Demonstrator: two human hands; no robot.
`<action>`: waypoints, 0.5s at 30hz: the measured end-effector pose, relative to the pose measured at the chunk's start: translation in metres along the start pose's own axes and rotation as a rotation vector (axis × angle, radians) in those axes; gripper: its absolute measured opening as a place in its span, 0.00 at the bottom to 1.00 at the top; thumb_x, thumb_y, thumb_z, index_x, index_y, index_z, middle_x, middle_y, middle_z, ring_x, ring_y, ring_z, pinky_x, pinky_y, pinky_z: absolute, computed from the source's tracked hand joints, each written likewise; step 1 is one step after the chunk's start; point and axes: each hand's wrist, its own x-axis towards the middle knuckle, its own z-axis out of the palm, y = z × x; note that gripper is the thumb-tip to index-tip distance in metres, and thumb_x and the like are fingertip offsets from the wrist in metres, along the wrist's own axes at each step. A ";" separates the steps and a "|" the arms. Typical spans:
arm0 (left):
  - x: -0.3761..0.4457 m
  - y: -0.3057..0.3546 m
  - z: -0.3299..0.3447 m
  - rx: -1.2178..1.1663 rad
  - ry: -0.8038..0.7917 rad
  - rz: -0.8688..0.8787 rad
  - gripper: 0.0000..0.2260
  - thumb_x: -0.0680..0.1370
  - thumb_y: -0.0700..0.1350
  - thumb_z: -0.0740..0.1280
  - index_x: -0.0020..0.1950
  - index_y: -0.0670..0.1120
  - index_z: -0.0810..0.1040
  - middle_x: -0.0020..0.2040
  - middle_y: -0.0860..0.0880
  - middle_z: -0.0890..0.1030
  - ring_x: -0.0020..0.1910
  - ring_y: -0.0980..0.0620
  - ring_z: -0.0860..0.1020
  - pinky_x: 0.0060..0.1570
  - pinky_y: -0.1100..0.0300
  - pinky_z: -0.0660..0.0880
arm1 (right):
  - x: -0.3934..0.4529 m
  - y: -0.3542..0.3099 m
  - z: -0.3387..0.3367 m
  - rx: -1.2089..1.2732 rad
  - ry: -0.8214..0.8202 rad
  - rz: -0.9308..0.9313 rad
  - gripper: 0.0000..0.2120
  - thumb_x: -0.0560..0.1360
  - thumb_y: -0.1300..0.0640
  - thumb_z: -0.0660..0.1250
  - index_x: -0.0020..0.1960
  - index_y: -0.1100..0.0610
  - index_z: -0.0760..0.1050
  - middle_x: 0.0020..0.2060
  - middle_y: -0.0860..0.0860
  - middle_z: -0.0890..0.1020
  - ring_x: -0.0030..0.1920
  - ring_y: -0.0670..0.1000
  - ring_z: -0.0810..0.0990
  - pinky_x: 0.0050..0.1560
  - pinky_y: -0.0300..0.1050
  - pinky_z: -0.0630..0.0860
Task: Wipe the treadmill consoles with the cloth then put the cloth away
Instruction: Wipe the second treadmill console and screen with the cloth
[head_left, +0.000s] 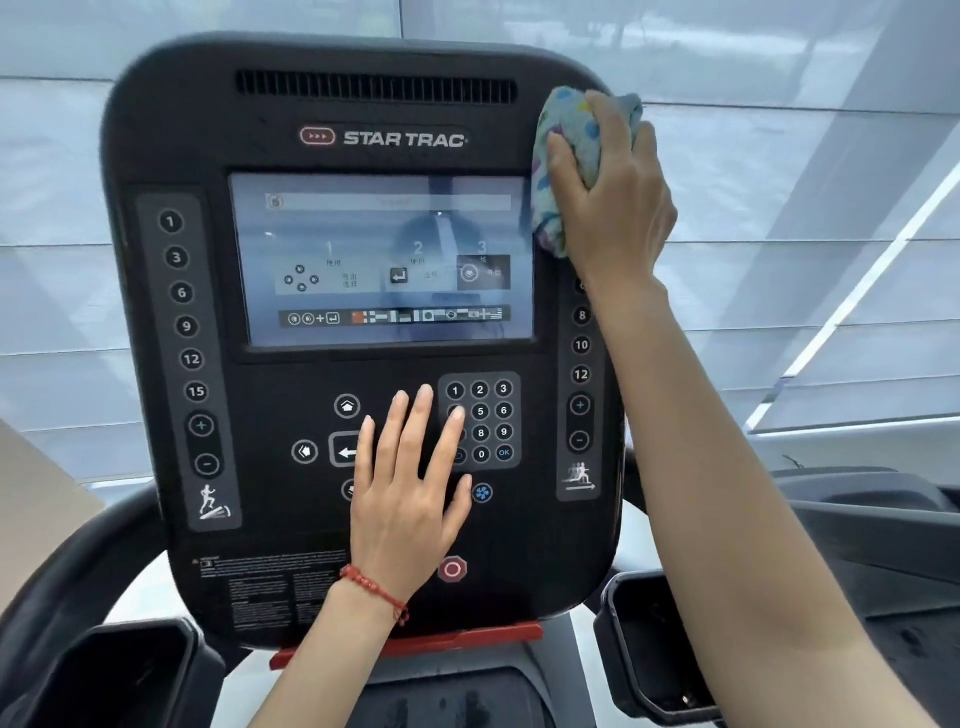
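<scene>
Hands: right (613, 208) clutching bunched, speckled pale-blue cloth (558, 171); left (410, 478) flat on console (171, 130).

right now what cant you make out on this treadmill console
Head view only:
- Keypad buttons 4 and 7: under the left hand.
- Top buttons of the right strip: behind the right hand and cloth.
- Warning labels: print too small.
- Screen: glare blurs the text.
</scene>
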 end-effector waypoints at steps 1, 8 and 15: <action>0.000 0.000 -0.001 -0.005 -0.004 0.002 0.22 0.77 0.48 0.61 0.71 0.44 0.68 0.72 0.39 0.65 0.72 0.40 0.61 0.69 0.41 0.59 | 0.000 0.000 0.000 -0.002 -0.004 0.013 0.22 0.78 0.43 0.56 0.68 0.51 0.67 0.56 0.54 0.75 0.53 0.52 0.76 0.42 0.40 0.62; -0.006 -0.028 -0.012 0.023 0.051 -0.069 0.23 0.77 0.48 0.61 0.70 0.43 0.66 0.71 0.39 0.65 0.71 0.41 0.62 0.69 0.42 0.59 | -0.001 -0.003 0.002 0.027 -0.023 0.048 0.21 0.78 0.44 0.57 0.67 0.51 0.68 0.58 0.55 0.75 0.54 0.54 0.76 0.44 0.41 0.63; -0.015 -0.065 -0.020 0.048 0.082 -0.092 0.22 0.77 0.48 0.61 0.69 0.41 0.69 0.71 0.38 0.66 0.71 0.40 0.63 0.69 0.41 0.60 | -0.013 -0.047 0.020 0.029 -0.035 -0.064 0.21 0.77 0.45 0.58 0.64 0.55 0.71 0.51 0.58 0.77 0.45 0.56 0.78 0.38 0.42 0.65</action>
